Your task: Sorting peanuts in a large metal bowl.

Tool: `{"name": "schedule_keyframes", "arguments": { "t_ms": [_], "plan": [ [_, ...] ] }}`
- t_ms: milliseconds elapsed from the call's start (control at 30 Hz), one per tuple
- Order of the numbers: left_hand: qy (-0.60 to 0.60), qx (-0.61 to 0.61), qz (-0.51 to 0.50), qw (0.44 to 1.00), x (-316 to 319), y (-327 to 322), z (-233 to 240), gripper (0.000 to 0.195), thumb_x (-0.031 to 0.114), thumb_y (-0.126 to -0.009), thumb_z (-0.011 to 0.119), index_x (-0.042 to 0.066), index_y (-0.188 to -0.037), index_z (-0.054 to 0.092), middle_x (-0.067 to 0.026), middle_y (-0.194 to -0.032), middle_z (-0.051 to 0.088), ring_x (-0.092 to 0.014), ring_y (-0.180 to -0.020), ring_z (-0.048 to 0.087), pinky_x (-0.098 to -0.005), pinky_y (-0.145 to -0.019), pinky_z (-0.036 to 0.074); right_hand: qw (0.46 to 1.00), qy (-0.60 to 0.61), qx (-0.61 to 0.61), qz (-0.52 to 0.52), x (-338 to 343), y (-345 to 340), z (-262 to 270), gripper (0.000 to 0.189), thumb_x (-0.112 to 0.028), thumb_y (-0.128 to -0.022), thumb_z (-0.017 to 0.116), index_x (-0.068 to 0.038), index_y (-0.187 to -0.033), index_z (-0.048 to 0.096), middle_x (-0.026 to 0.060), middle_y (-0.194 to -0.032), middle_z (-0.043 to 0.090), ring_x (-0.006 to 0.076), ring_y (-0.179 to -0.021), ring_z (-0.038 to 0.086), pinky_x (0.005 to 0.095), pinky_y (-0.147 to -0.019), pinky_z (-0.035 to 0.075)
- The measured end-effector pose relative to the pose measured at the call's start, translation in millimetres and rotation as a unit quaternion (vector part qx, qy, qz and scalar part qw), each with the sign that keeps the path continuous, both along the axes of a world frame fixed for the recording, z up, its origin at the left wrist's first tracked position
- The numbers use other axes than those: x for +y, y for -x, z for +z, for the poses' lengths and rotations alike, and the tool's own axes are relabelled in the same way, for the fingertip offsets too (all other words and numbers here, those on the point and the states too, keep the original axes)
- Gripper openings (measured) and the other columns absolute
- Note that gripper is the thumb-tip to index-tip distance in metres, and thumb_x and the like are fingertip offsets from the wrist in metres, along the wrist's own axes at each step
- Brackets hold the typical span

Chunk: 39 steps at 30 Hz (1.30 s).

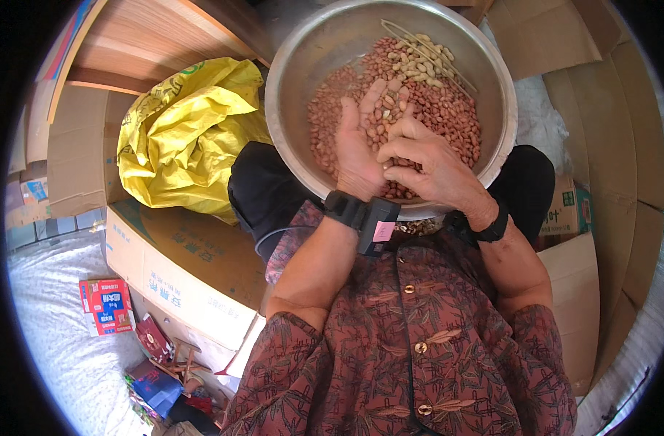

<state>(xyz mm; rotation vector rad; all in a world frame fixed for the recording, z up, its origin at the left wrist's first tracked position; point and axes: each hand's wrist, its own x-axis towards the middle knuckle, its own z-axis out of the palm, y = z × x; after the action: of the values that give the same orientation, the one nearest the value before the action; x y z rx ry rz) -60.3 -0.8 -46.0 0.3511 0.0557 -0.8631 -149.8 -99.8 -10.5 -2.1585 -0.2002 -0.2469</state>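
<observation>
A wide steel basin (281,103) rests between my knees, holding red-skinned peanut kernels (441,117). At its far right side sits a heap of peanuts in their shells (419,64), with a thin bent strip like bamboo tongs (419,41) lying across it. My left hand (359,147) is palm up over the kernels, cupping several peanut kernels (383,117), some paler, with bits of shell or skin among them. Above that palm my right hand (427,163) bends its fingers, thumb and fingertips close together near the left palm's heel. Whether a kernel is pinched there is hidden.
A crumpled yellow plastic sack (190,141) lies left of the basin on an open cardboard box (184,283). Wooden furniture (157,38) stands behind it. Cardboard sheets (604,125) line the right side. Small red packaging (107,307) lies at the lower left.
</observation>
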Motion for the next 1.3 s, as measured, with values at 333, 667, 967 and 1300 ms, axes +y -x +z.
{"name": "schedule_keyframes", "arguments": {
  "t_ms": [333, 667, 967, 1300],
  "plan": [
    [0.048, 0.048, 0.03, 0.997, 2.9, -2.1, 4.4, 0.06, 0.046, -0.095, 0.029, 0.001, -0.135, 0.031, -0.0158, -0.135, 0.04, -0.028, -0.126, 0.037, -0.041, -0.106, 0.03, 0.995, -0.048, -0.06, -0.062, -22.0, 2.4, -9.0, 0.016, -0.008, -0.076, 0.06, -0.001, -0.09, 0.061, 0.0128, -0.087, 0.059, 0.0303, -0.081, 0.056, 0.0359, -0.074, 0.045],
    [0.061, 0.037, 0.0, 0.997, -0.1, 4.5, 10.2, 0.059, 0.046, -0.096, 0.027, 0.002, -0.135, 0.031, -0.0146, -0.136, 0.039, -0.028, -0.125, 0.037, -0.0422, -0.106, 0.03, 0.992, -0.035, -0.059, -0.107, -12.0, 0.1, -8.7, 0.019, -0.003, -0.075, 0.06, -0.001, -0.094, 0.061, 0.011, -0.086, 0.059, 0.0253, -0.08, 0.057, 0.0327, -0.073, 0.045],
    [0.039, 0.028, -0.013, 0.999, 1.1, 6.7, 9.0, 0.059, 0.046, -0.096, 0.026, 0.002, -0.134, 0.034, -0.0139, -0.133, 0.043, -0.028, -0.123, 0.04, -0.0427, -0.105, 0.03, 0.987, -0.038, -0.037, -0.152, -0.8, -3.6, -9.4, 0.036, 0.002, -0.071, 0.065, -0.003, -0.106, 0.059, 0.009, -0.085, 0.055, 0.0204, -0.079, 0.056, 0.0299, -0.07, 0.046],
    [0.011, 0.011, -0.035, 0.999, 0.6, 8.0, 5.7, 0.058, 0.046, -0.096, 0.025, 0.003, -0.134, 0.035, -0.0123, -0.135, 0.041, -0.027, -0.124, 0.039, -0.0408, -0.105, 0.031, 0.984, -0.115, 0.031, -0.131, -0.3, -8.7, -5.6, 0.044, -0.005, -0.068, 0.07, -0.006, -0.11, 0.058, 0.0074, -0.088, 0.05, 0.0175, -0.071, 0.051, 0.0288, -0.065, 0.044]
  ]
}}
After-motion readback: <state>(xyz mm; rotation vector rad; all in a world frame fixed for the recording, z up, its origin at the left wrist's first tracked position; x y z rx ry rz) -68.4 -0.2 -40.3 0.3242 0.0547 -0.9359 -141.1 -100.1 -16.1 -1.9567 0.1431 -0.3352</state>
